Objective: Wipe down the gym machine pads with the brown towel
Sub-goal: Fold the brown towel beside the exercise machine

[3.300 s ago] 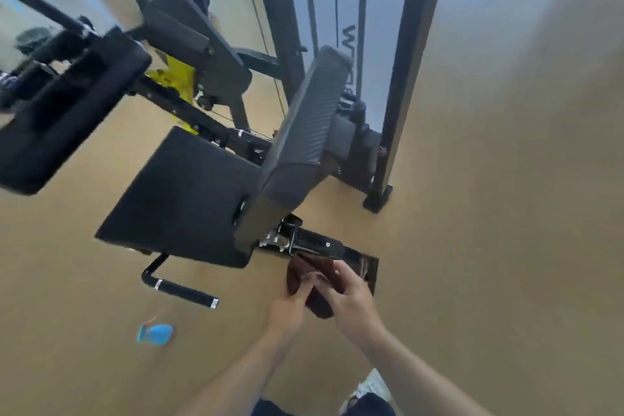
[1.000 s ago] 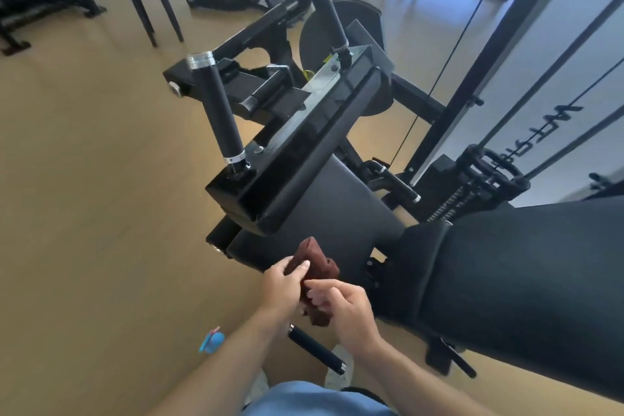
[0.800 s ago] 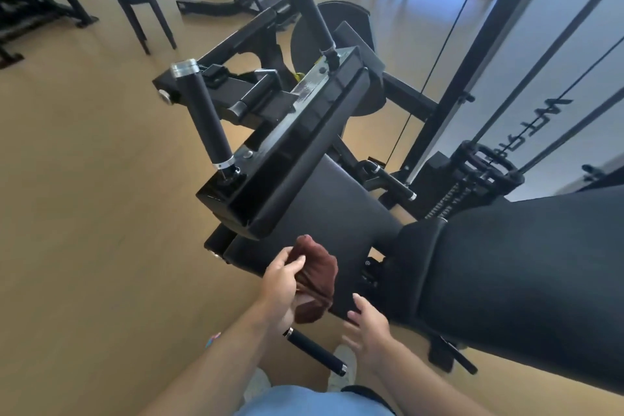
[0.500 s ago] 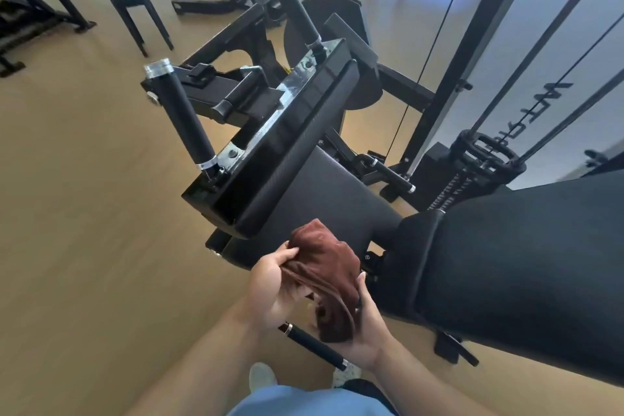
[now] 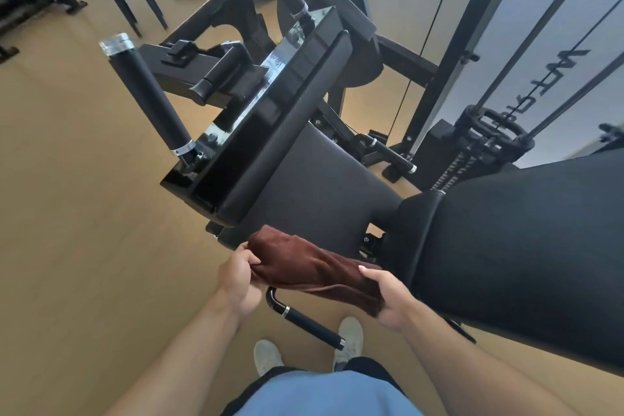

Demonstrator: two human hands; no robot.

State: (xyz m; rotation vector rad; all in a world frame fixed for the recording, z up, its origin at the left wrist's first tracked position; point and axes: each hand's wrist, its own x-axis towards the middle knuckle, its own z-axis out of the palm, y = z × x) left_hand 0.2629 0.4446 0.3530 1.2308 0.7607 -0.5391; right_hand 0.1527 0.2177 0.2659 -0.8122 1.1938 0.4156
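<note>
We see the brown towel point(image 5: 314, 268) stretched between both hands above the seat pad point(image 5: 324, 186), the left hand point(image 5: 240, 275) pinching one end, the right hand point(image 5: 388, 297) gripping the other. The back pad point(image 5: 513, 246) runs off-frame; whether towel touches seat is unclear.

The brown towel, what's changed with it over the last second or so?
The brown towel went from a small wad between the hands to a long band, pulled out sideways. The left hand kept its end; the right hand let go briefly, then took the other end. The seat pad remains unwiped.
</note>
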